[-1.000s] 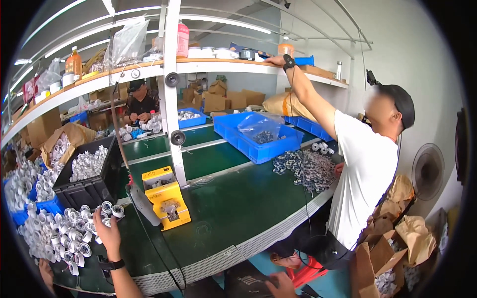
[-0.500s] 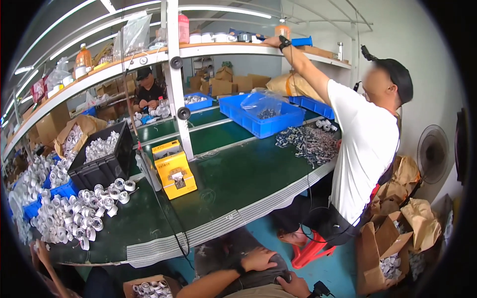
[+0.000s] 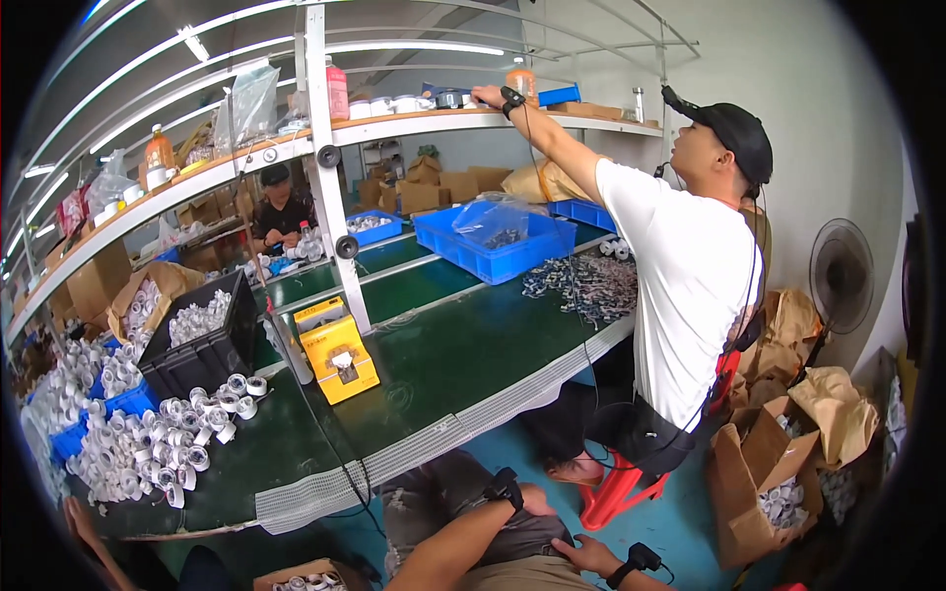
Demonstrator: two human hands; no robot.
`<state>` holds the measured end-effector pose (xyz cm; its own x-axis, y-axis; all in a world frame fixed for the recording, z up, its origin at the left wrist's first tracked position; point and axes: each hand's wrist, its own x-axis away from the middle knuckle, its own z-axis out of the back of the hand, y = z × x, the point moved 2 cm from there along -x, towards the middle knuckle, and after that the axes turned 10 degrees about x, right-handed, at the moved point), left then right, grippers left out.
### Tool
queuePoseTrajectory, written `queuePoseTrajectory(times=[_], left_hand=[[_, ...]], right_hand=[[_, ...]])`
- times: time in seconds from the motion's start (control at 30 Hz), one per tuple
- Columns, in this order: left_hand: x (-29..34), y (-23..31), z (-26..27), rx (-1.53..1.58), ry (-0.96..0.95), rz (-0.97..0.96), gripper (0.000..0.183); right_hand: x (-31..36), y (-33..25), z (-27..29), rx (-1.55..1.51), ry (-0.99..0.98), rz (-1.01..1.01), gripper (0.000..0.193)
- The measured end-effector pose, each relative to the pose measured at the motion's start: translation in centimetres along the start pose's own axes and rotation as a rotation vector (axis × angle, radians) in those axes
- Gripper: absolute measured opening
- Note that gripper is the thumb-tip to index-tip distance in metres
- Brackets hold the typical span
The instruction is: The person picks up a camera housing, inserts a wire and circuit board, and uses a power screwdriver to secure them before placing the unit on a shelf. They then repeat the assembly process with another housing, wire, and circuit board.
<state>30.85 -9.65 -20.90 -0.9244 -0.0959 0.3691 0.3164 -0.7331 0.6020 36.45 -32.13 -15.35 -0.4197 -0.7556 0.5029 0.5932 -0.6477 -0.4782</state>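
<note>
both hands low, off tabletop (image 3: 473,364) | left hand (image 3: 537,500) flat on lap, released | right hand (image 3: 589,557) on thigh, grasping nothing | white spools (image 3: 148,443) far left of lap, left hand nearer

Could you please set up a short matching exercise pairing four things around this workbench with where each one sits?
Things:
1. yellow machine
2. blue tray
3. black crate
4. red stool

Places:
A. on the floor under the standing person
B. at the foot of the white post on the green bench
C. far side of the bench, holding a clear bag
D. left part of the bench, behind the pile of white rolls

Pairs: 1-B, 2-C, 3-D, 4-A
</note>
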Motion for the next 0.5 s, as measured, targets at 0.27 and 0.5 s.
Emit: queuePoseTrajectory(times=[0.27,0.5], left_hand=[[2.3,4.7,1.7,0.001,-0.016,0.167,0.089],[1.3,4.3,-1.0,0.067,0.183,0.035,0.091]], right_hand=[[-1.5,2.3,-1.6,-0.341,-0.264,-0.050,0.078],[-1.3,0.5,-1.0,-0.374,-0.103,0.249,0.069]])
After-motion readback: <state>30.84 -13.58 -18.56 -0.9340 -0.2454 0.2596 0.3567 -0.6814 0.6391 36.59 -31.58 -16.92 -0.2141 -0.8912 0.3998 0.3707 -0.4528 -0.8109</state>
